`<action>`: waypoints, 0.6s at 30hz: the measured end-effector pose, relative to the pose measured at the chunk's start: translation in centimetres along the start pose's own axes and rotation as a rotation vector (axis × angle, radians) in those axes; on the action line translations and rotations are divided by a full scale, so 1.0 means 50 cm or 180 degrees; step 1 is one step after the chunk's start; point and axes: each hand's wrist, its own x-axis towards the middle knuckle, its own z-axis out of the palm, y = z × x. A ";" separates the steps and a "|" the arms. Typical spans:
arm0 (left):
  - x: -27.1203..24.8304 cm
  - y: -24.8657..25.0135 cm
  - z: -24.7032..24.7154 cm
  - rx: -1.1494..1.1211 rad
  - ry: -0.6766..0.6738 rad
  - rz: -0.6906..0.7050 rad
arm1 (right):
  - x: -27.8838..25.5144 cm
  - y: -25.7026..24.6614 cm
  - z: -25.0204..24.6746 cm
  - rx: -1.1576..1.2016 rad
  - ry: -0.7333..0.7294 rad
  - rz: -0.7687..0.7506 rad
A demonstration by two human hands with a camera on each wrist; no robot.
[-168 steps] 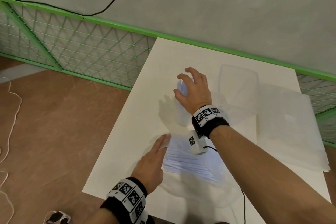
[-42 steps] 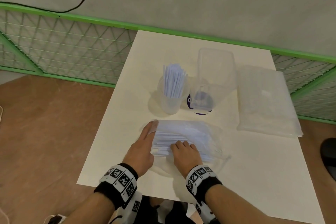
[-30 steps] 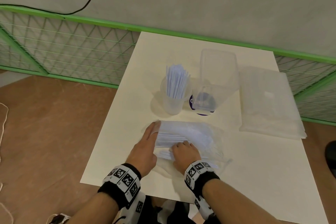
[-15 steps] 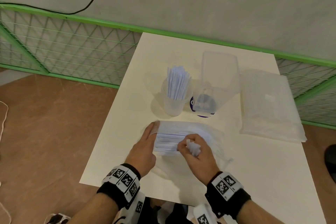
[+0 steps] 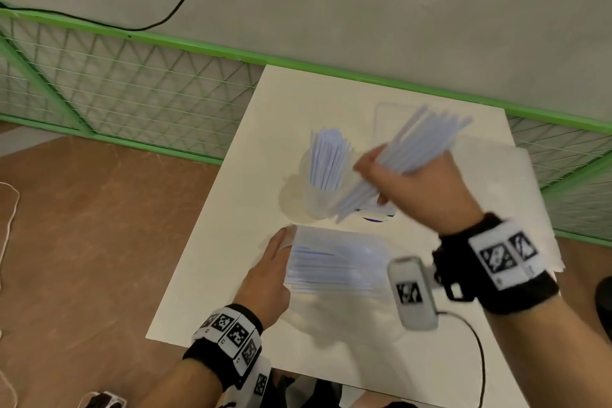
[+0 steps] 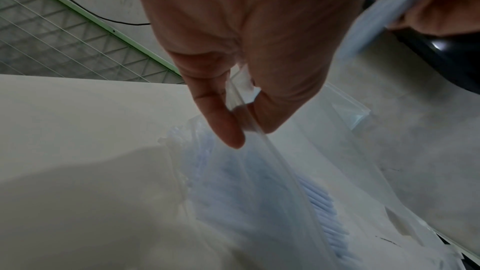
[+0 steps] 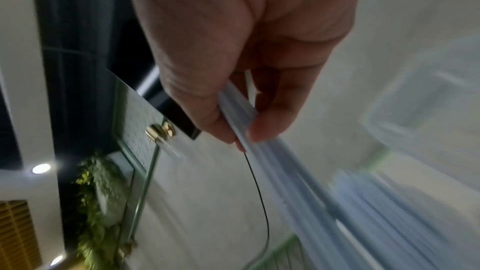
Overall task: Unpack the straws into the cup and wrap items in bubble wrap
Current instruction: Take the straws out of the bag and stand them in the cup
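A clear cup [image 5: 314, 199] stands mid-table with pale blue straws [image 5: 328, 159] upright in it. My right hand [image 5: 371, 182] grips a tilted bundle of straws [image 5: 420, 142], raised just right of the cup; its lower ends hang beside the cup's wall. The right wrist view shows thumb and fingers curled round that bundle [image 7: 272, 161]. A clear bag [image 5: 334, 262] with more straws lies flat in front of the cup. My left hand [image 5: 283, 242] holds the bag's left edge; in the left wrist view its thumb and finger pinch the clear plastic [image 6: 241, 110].
The white table [image 5: 231, 209] ends close on the left. Folded bubble wrap [image 5: 516, 182] lies at the right. A clear container [image 5: 384, 116] stands behind the raised straws, with a purple-based thing [image 5: 374, 218] half hidden beneath my right hand. A green mesh fence [image 5: 132, 86] runs behind.
My right hand pulled a bundle of straws out of the bag and lifted it up towards the cup. The left hand stayed on the bag's edge.
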 end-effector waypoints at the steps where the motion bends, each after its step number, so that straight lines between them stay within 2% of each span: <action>1: 0.000 0.002 -0.001 -0.0005 -0.0006 0.0000 | 0.028 -0.020 -0.009 -0.0079 0.0136 -0.0096; 5: -0.003 0.008 -0.003 -0.0015 -0.0006 -0.0006 | 0.126 -0.029 0.019 -0.0442 0.0238 -0.0159; 9: -0.007 0.013 -0.005 -0.0072 -0.0002 -0.0039 | 0.177 0.033 0.083 -0.0684 -0.0206 0.0200; 11: -0.008 0.011 -0.006 -0.0082 -0.0001 -0.0026 | 0.187 0.056 0.099 -0.1020 -0.0379 0.0154; 13: -0.010 0.009 -0.007 -0.0081 -0.0013 -0.0021 | 0.190 0.065 0.101 -0.1077 -0.0168 0.0019; 15: -0.011 0.011 -0.009 -0.0095 -0.0034 -0.0037 | 0.178 0.051 0.092 -0.0868 0.0284 -0.0131; 17: -0.012 0.014 -0.010 -0.0124 -0.0060 -0.0058 | 0.144 0.029 0.081 -0.0550 0.0665 -0.0505; 18: -0.011 0.016 -0.011 -0.0128 -0.0068 -0.0066 | 0.116 0.012 0.078 -0.0440 0.0701 -0.0771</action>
